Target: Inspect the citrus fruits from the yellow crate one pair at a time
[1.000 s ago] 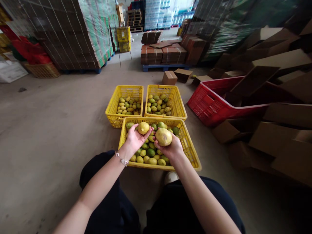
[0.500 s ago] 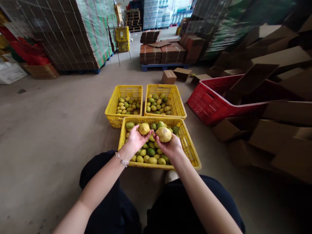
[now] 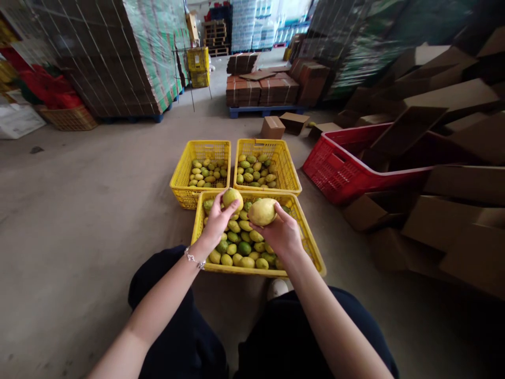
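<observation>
Floor (image 3: 98,184): grey-brown, marked with dark specks. Left: tall strapped stack (image 3: 90,58), side wrapped in green-tinted film (image 3: 145,47). Centre rear: bundled flat cartons (image 3: 278,90) on a blue pallet (image 3: 256,112); stacked wooden pallets (image 3: 215,36) beyond. Right: red crate (image 3: 335,171) amid jumbled cardboard boxes (image 3: 445,221); film-wrapped stack (image 3: 359,58) behind. Light: brightest at far end, dim at right.

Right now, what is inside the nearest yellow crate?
Yellow and green fruits. The left hand and right hand, each holding one, hide part of the crate; anything beneath the top fruits is covered.
</observation>
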`<action>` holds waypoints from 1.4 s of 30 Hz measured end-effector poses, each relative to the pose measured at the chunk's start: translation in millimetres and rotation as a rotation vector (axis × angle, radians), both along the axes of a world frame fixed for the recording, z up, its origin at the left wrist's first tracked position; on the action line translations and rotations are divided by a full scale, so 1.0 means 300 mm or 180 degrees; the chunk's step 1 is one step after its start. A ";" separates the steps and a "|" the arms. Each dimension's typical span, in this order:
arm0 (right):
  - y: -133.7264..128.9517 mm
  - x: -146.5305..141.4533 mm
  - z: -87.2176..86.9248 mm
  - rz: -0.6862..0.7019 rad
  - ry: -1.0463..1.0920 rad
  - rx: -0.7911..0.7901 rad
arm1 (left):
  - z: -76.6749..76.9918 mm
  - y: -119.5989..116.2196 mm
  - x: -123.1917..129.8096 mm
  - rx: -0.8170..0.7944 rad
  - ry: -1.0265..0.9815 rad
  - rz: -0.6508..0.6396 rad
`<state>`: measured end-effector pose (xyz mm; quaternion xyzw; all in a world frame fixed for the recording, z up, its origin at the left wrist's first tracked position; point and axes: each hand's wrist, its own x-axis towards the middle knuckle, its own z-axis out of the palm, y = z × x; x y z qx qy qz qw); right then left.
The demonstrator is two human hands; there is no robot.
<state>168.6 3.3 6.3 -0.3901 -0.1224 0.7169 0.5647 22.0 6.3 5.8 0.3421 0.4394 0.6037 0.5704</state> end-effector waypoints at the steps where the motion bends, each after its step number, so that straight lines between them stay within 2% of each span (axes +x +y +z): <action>1: -0.002 -0.001 -0.003 -0.0051 -0.0224 0.0275 | -0.003 -0.002 -0.005 0.0264 0.0348 0.0044; 6: -0.022 -0.014 -0.015 -0.0720 -0.2161 0.1717 | -0.017 -0.005 -0.026 0.1407 0.1846 0.0310; 9: -0.030 -0.021 -0.019 -0.0982 -0.2802 0.2219 | -0.021 -0.010 -0.027 0.1931 0.2358 0.0452; 13: -0.035 -0.024 -0.032 -0.0971 -0.3000 0.2479 | -0.020 -0.015 -0.021 0.2131 0.2472 0.0434; 17: -0.052 -0.026 -0.036 -0.0996 -0.3518 0.2751 | -0.003 -0.027 -0.016 0.1971 0.2094 0.0342; 21: -0.072 -0.029 -0.013 -0.1032 -0.3487 0.2790 | 0.038 -0.049 -0.007 0.1545 0.1448 0.0258; 24: -0.077 -0.027 0.002 -0.1043 -0.3375 0.2722 | 0.059 -0.059 -0.002 0.1389 0.1203 0.0127; 28: -0.075 -0.022 0.003 -0.1010 -0.3390 0.2727 | 0.058 -0.060 0.000 0.1395 0.1242 0.0000; 35: -0.074 -0.016 -0.002 -0.0971 -0.3492 0.2883 | 0.046 -0.058 -0.005 0.1507 0.1321 0.0017; 38: -0.074 -0.024 0.001 -0.0938 -0.3215 0.2674 | 0.051 -0.058 -0.008 0.1502 0.1357 0.0010; 42: -0.068 -0.035 0.001 -0.0894 -0.2502 0.2201 | 0.059 -0.048 -0.012 0.1040 0.0889 -0.0112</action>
